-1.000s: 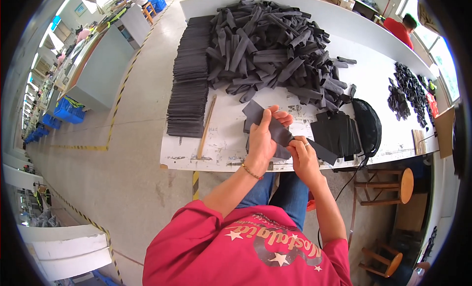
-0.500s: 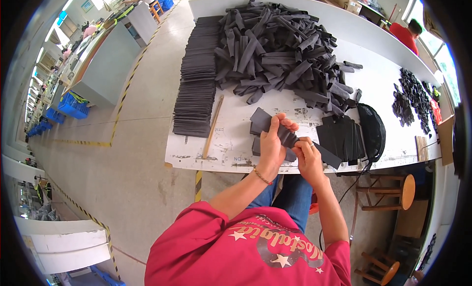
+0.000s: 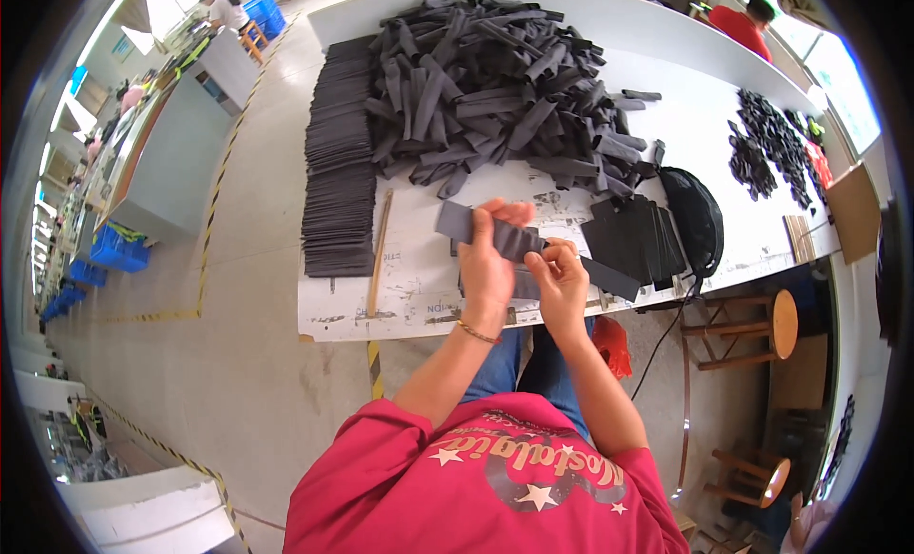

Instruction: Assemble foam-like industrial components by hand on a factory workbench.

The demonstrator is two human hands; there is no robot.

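Over the table's front edge my left hand (image 3: 487, 264) grips a dark grey fabric strip (image 3: 517, 243), bunched in wrinkles, with the thumb across it and the other fingers behind. A flat grey end juts out past the thumb. My right hand (image 3: 564, 283) pinches the fabric's right part between thumb and fingers. Beyond that hand a stiff, flat dark strip (image 3: 611, 280) slants down to the right; whether it runs inside the fabric is hidden. More flat grey pieces (image 3: 526, 286) lie beneath my hands, partly covered.
A large loose heap of dark fabric strips (image 3: 486, 97) covers the table's far middle, beside a neat stack (image 3: 338, 164). Near it lies a wooden stick (image 3: 381, 254). Dark flat panels (image 3: 633, 240) and a rounded black object (image 3: 693, 221) sit rightward. Wooden stools (image 3: 783, 326) stand right.
The whole view has shifted, so the table sits further left and higher. Both hands still hold the fabric, and its wrinkled part between them looks a little longer.
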